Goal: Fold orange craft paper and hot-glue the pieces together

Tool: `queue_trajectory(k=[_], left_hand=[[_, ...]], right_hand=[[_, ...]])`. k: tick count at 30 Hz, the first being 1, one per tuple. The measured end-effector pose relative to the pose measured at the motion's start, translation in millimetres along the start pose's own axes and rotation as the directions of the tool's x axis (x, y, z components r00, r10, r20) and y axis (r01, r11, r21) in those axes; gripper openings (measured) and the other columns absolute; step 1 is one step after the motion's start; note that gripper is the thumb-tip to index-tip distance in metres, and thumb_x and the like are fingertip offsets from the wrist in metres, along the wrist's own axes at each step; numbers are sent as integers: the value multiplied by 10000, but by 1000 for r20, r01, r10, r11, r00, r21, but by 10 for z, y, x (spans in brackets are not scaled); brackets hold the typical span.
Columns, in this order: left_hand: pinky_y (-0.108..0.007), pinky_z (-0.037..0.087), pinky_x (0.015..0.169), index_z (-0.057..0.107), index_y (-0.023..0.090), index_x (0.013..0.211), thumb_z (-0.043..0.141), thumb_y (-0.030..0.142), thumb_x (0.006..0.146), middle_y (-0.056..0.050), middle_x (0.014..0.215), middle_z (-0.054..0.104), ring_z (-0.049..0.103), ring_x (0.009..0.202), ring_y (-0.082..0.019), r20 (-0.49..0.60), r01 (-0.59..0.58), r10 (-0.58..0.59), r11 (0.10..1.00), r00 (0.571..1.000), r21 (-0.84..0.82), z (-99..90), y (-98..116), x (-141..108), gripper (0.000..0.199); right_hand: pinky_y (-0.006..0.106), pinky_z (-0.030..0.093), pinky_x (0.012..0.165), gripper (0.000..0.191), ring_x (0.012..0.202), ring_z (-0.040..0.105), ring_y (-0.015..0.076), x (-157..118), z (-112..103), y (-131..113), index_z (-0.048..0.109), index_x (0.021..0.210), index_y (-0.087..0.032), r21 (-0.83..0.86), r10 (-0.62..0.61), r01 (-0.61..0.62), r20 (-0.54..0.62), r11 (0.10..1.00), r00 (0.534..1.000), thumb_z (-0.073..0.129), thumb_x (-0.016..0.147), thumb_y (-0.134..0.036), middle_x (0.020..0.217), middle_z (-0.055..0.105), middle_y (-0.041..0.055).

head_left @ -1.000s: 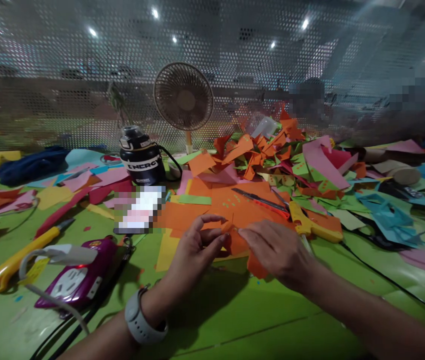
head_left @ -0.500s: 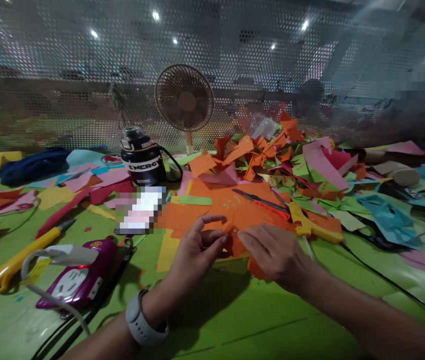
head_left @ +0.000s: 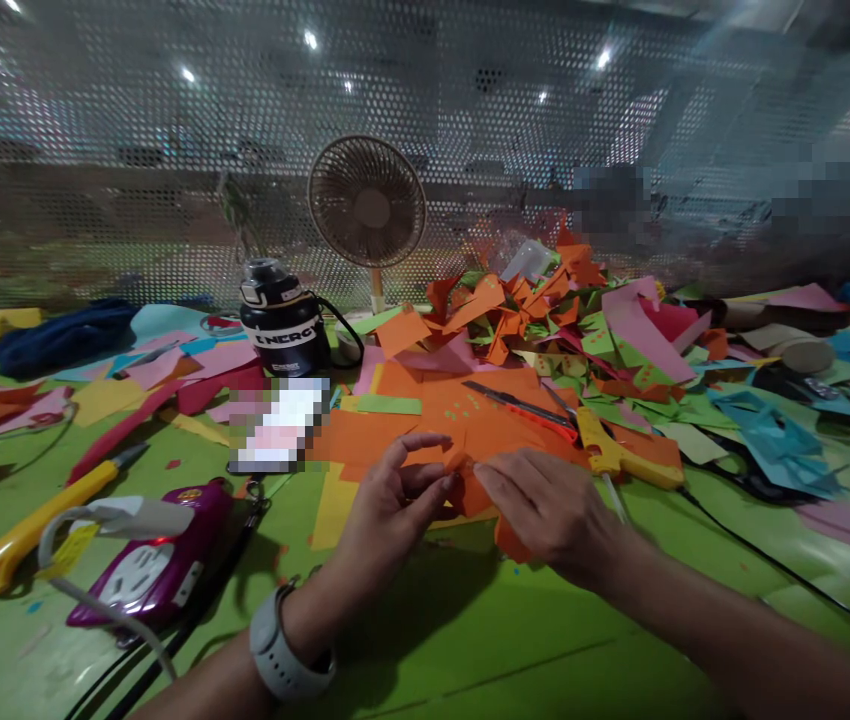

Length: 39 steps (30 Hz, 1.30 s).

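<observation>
An orange piece of paper [head_left: 472,495], folded or shaped, is held up between my two hands over the green table. My left hand [head_left: 395,500], with a grey watch on the wrist, has its thumb and a finger at the paper's left edge while the index finger arches above. On the other side, my right hand [head_left: 552,505] pinches the paper with curled fingers; its fingertips are partly hidden. A rounded orange part shows below the right hand. Flat orange sheets [head_left: 440,415] lie just beyond, bearing a utility knife [head_left: 519,408] and a green paper strip [head_left: 387,405].
A yellow glue gun [head_left: 624,455] lies to the right, its cord running forward. At left are a phone [head_left: 282,425], a purple power strip [head_left: 155,560] and a yellow-handled tool [head_left: 50,525]. A bottle [head_left: 286,330], fan [head_left: 369,205] and paper scrap heap [head_left: 530,300] stand behind.
Both hands keep nearly the same hold on the orange paper. The whole view has shifted very slightly; nothing was taken up or let go.
</observation>
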<state>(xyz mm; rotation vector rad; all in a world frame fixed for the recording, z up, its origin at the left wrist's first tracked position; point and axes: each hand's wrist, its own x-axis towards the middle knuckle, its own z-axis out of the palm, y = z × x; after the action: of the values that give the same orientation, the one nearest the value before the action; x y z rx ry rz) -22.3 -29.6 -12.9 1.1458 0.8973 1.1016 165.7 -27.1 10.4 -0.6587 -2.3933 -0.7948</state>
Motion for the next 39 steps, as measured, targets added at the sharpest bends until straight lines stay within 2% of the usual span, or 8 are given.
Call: queue_trajectory(k=[8,14,20,25,39], left_hand=[[-287,551,677,494,187,1079,721,321,759,12,713,690,649,701,-144,-16,20,-20,1000,1000,-8,5,10,6,414],[-268,549,674,495,182,1084,722,323,759,11,733,691,648,712,-138,-12,20,-20,1000,1000,-10,10,7,2,421],[-282,549,682,501,188,1077,709,311,772,5,719,696,652,711,-146,-8,8,-8,1000,1000,0,13,17,-12,389],[-300,551,689,505,190,1074,705,307,777,-4,736,702,659,714,-154,-9,6,-6,1000,1000,-3,11,13,-19,377],[-285,546,675,508,193,1062,717,308,762,-3,741,704,653,715,-149,-11,18,-18,1000,1000,-5,13,13,-11,384]], right_hand=[[314,505,629,193,732,615,196,-34,1,24,655,970,-44,45,40,-40,3,998,999,474,904,-60,819,685,125],[288,461,607,152,673,579,162,-2,37,-13,650,878,-107,124,185,-185,14,975,983,523,918,-180,752,653,66],[297,479,635,172,728,601,171,-16,67,-15,647,924,-92,120,134,-140,58,983,989,477,932,-115,782,661,78],[307,492,619,170,709,603,177,-35,66,-1,656,964,-66,90,87,-92,55,992,995,495,915,-81,804,675,91],[310,499,613,180,696,604,180,-27,38,14,666,955,-49,78,68,-69,10,995,998,493,909,-67,804,674,113]])
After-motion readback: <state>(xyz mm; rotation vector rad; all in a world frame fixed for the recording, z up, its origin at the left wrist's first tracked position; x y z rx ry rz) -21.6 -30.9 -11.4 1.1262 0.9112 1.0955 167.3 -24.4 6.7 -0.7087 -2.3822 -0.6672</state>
